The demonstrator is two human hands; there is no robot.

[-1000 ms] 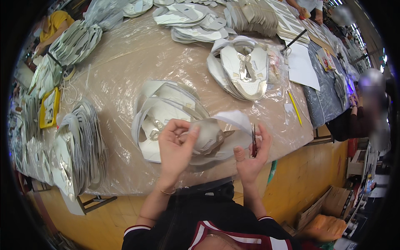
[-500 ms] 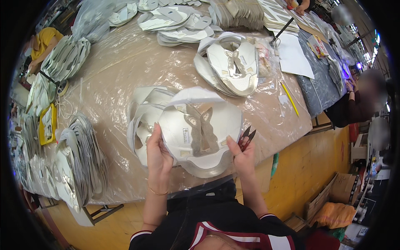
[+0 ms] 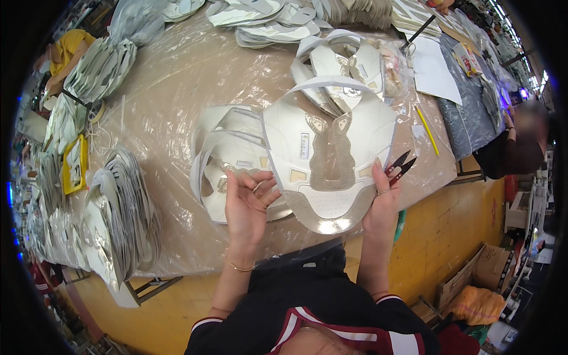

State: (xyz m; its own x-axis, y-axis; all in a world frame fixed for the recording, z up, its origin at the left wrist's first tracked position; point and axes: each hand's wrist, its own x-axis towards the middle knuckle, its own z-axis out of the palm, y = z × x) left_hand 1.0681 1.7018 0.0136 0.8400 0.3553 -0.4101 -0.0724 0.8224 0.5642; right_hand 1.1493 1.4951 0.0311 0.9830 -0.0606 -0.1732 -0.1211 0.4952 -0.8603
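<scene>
A white shoe upper [image 3: 337,200] with grey trim and a metallic toe edge is held up, tilted, above the plastic-covered table. My right hand [image 3: 383,204] grips its right edge with thumb and fingers. Dark thread snips [image 3: 401,168] are also tucked in that hand, blades pointing out to the right. My left hand [image 3: 247,204] is open, palm up and fingers spread, just off the upper's left edge. Behind it lie more white shoe uppers [image 3: 234,145], overlapping on the table. Another pile of uppers [image 3: 367,59] sits farther back, partly covered by the held one.
Bundles of shoe pieces [image 3: 121,219] stand at the table's left, near a yellow tray [image 3: 76,165]. Cut pieces [image 3: 272,26] pile up at the back. A yellow pencil-like stick [image 3: 427,131] and a white sheet [image 3: 435,71] lie at right. Other people work at both sides.
The held upper has been lifted to the right, away from the uppers beside it. My left hand has let go of its edge and opened. My right hand keeps its grip with the snips.
</scene>
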